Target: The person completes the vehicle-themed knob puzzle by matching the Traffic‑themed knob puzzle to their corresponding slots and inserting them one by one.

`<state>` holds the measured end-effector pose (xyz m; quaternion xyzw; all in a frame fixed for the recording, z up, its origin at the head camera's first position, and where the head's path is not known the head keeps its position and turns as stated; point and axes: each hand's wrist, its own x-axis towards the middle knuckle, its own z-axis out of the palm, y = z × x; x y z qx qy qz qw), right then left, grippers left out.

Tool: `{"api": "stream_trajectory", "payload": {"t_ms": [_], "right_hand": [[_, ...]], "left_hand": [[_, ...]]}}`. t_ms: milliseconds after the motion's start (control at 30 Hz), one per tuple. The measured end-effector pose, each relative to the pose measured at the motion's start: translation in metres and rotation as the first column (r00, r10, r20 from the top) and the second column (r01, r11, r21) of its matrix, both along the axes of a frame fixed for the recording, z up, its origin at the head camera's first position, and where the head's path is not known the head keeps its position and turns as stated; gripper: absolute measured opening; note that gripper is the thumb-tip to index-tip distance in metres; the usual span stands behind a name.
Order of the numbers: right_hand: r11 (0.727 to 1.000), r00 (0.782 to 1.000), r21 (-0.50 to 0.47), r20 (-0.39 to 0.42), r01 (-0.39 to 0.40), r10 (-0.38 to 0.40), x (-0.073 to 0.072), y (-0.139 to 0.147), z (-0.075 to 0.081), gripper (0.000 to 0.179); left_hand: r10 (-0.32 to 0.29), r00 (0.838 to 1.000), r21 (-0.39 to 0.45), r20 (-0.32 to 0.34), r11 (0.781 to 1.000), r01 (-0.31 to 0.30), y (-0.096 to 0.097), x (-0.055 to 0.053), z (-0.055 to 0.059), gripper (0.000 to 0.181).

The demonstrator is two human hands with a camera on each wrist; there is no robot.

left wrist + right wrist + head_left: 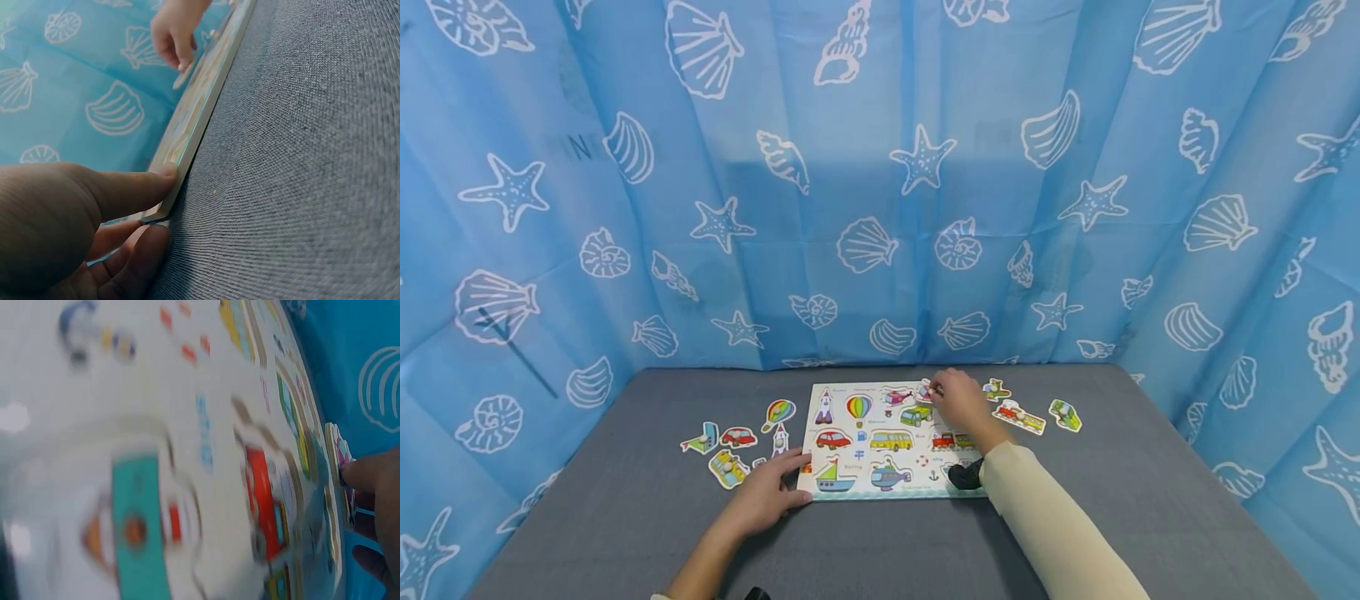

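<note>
A white puzzle board [880,438] with printed vehicle pictures lies on the grey table. At its lower left corner my left hand [763,493] grips the edge, with the thumb [147,187] on top and the other fingers at the side. My right hand [961,402] reaches over the board's far right part. Between thumb and fingertips it pinches a thin puzzle piece [338,453] with a pink picture, tilted up on edge in the right wrist view. In the head view, that piece is beside the printed pink helicopter [897,398].
Left of the board lie a balloon piece [780,412], a red car piece [739,437], a sailboat piece [702,439], a yellow bus piece [728,468] and a rocket piece [780,439]. To the right are a train piece [1020,417] and a green vehicle piece [1065,415]. A blue curtain [850,208] hangs behind.
</note>
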<state>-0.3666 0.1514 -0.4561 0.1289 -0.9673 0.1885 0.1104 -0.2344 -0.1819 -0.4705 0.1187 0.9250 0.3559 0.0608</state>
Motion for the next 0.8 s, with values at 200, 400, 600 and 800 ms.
{"api": "stream_trajectory", "payload": {"t_ms": [200,400,600,800], "right_hand": [[1.000,1.000,-0.011,0.011,0.000,0.000,0.000,-0.016,-0.003,0.006],[1.000,0.999,0.010,-0.034,-0.014,0.015,-0.004,-0.029,-0.007,0.005],[1.000,1.000,-0.015,-0.002,0.023,-0.023,-0.006,-0.040,-0.013,0.008],[0.998,0.999,-0.055,-0.010,0.030,-0.030,-0.004,-0.047,-0.014,0.011]], "left_hand": [[0.000,1.000,-0.002,0.005,1.000,0.000,0.000,0.000,0.000,0.056],[-0.001,1.000,-0.012,0.000,1.000,0.001,0.000,0.000,0.000,0.056],[-0.003,1.000,-0.006,-0.004,1.000,0.003,0.000,0.001,0.001,0.056],[-0.004,1.000,-0.006,-0.009,1.000,0.004,0.000,0.000,0.001,0.056]]}}
